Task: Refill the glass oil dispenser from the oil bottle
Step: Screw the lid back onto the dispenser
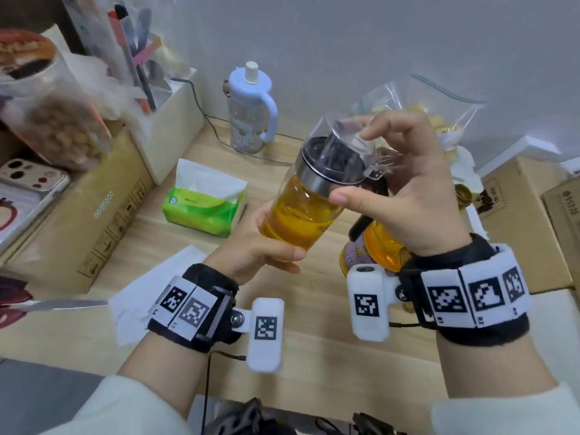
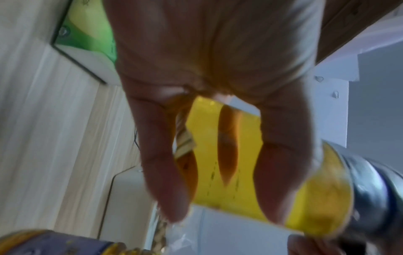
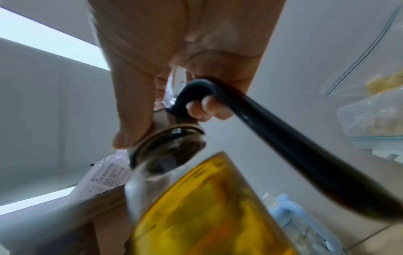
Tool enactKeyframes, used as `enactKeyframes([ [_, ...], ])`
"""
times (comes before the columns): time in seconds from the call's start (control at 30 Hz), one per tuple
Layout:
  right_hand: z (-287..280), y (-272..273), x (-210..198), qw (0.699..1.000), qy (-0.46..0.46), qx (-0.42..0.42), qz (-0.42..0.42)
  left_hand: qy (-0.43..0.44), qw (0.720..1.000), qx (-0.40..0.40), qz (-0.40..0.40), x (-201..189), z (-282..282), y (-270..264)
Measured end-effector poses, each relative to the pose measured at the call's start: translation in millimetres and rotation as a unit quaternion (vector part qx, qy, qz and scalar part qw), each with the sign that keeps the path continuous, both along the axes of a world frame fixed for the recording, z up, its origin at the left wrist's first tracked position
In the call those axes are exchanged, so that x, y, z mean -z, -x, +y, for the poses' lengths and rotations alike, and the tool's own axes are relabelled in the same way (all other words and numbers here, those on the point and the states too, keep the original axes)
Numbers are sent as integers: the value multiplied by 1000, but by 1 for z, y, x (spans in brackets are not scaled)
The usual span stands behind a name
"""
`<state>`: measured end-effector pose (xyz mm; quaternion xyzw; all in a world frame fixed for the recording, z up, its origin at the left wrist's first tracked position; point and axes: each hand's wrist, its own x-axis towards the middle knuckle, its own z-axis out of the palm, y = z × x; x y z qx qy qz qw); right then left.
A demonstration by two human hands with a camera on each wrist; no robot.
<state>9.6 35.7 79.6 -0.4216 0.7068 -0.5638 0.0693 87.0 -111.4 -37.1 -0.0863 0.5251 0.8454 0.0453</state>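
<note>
The glass oil dispenser (image 1: 298, 211), mostly full of yellow oil, is lifted above the wooden table and tilted with its top toward the right. My left hand (image 1: 266, 246) grips its lower body; its fingers (image 2: 161, 155) wrap the glass (image 2: 205, 131). My right hand (image 1: 354, 164) holds the dispenser's lid (image 1: 332, 167), a steel collar with a black cap and clear spout cover, thumb on the collar. In the right wrist view the fingers (image 3: 207, 108) curl by the black handle (image 3: 283, 146). The oil bottle (image 1: 379, 243), purple-labelled, stands on the table under my right hand.
A green tissue pack (image 1: 204, 202) lies left of the hands and a white paper sheet (image 1: 150, 287) near the front. A blue-lidded cup (image 1: 251, 111) and a zip bag (image 1: 423, 114) stand at the wall. Cardboard boxes (image 1: 78, 215) flank the table, another at right (image 1: 518, 221).
</note>
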Motion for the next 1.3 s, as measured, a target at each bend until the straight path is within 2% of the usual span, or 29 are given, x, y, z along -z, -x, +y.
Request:
enactKeyframes([
  [0.07, 7, 1, -6, 1000, -10, -18, -4, -3, 1000, 21, 6, -4, 3, -2],
  [0.1, 9, 1, -9, 1000, -26, -1, 9, -3, 1000, 19, 9, -5, 5, -2],
  [0.2, 5, -4, -12, 986, -72, 131, 69, 10, 999, -32, 15, -8, 14, 2],
  [0.27, 2, -9, -13, 976, -94, 179, 85, 15, 998, -58, 17, -8, 19, 5],
  [0.33, 4, -8, -17, 981, -114, 150, 52, 14, 998, -61, 16, -10, 20, 6],
  [0.4, 11, -3, -24, 991, -110, 69, -8, 19, 998, -51, 14, -12, 22, 6],
  [0.47, 15, 0, -28, 994, -103, 9, -28, 20, 998, -49, 22, -15, 26, 6],
  [0.6, 8, -5, -31, 994, -88, 57, -31, 18, 997, -65, 29, -16, 36, 5],
  [0.73, 17, -3, -40, 986, -129, -7, -101, 14, 998, -55, 27, -14, 39, -1],
  [0.9, 22, -8, -39, 994, -110, 27, -1, 26, 999, -15, 33, -21, 39, -4],
  [1.13, 37, 4, -42, 982, -95, -162, -25, -29, 988, 144, 52, -21, 23, -4],
  [1.2, 36, 6, -38, 983, -97, -157, -23, -36, 985, 160, 46, -22, 19, -2],
  [1.3, 31, 1, -33, 993, -93, -68, -6, 3, 995, 88, 38, -25, 22, -1],
])
